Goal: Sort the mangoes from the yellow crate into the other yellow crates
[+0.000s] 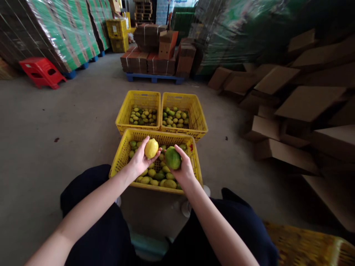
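In my left hand [141, 158] lies a yellow lemon [151, 148], cupped by the thumb and fingers. My right hand [184, 168] grips a green lemon [173, 158], its thumb along the top. The two fruits are held side by side, a small gap apart, over the near yellow crate [118, 162]. Inside that crate is a layer of green and yellow lemons [154, 175], partly hidden by my hands.
Behind stand two more yellow crates, the left one [120, 117] and right one [201, 114], holding more lemons. Cardboard boxes [280, 153] pile up at right. A red stool [41, 72] stands at left; a blue pallet [154, 78] bears stacked cartons. Another crate [307, 244] is at lower right.
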Motion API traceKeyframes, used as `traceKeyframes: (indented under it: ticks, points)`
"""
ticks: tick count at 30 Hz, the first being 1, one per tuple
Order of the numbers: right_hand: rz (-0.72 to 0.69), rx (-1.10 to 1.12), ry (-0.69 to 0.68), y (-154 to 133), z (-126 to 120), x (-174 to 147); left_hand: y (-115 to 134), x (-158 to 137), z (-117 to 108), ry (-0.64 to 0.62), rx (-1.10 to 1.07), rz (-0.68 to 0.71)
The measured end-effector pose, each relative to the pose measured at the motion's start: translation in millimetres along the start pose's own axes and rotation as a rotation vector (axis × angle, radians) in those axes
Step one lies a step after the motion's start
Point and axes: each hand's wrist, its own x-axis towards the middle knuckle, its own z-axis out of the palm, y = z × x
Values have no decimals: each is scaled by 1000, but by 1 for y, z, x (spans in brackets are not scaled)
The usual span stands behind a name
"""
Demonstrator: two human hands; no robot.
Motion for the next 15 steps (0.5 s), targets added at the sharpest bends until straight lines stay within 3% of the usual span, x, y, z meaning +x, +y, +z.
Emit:
traceKeyframes:
  ticks: [4, 9, 12, 15]
  points:
    - [-4, 8, -2, -2, 3, -4, 1, -3, 0, -8, 50, 51]
    - [95, -38, 9, -4, 0, -3, -2, 0, -5, -103, 112, 5]
    - [110, -73, 56, -3, -6, 3, -1, 0, -6, -117, 126, -16]
    - [125, -84, 12, 2, -12, 12, 0, 0, -4, -115, 133, -15]
